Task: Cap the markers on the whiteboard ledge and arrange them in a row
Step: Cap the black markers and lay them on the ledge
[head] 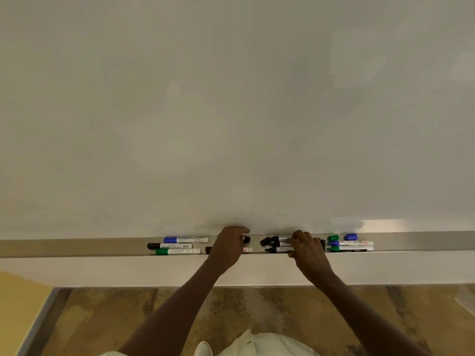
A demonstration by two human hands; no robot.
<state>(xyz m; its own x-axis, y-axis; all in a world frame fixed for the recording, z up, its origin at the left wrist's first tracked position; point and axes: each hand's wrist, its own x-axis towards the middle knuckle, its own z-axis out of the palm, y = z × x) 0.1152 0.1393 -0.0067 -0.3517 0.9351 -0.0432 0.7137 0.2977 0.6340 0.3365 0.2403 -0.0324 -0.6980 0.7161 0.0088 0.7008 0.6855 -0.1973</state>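
Markers lie on the whiteboard ledge (pixel 77 246). At the left a blue marker (pixel 185 239), a black marker (pixel 169 245) and a green marker (pixel 177 251) lie capped. My left hand (pixel 227 246) rests over another marker (pixel 246 250), its fingertips pinching a loose black cap (pixel 246 238). My right hand (pixel 307 250) grips one of the uncapped black markers (pixel 279 244); another black cap (pixel 264 240) lies beside them. At the right, an uncapped blue marker (pixel 353 243) and an uncapped green marker (pixel 350 249) lie below a green cap (pixel 333 237) and a blue cap (pixel 350 237).
The whiteboard (pixel 231 111) fills the view above the ledge. A white panel (pixel 102 271) runs below it, then a brown patterned floor (pixel 102 317). A yellow wall (pixel 18 304) stands at the lower left.
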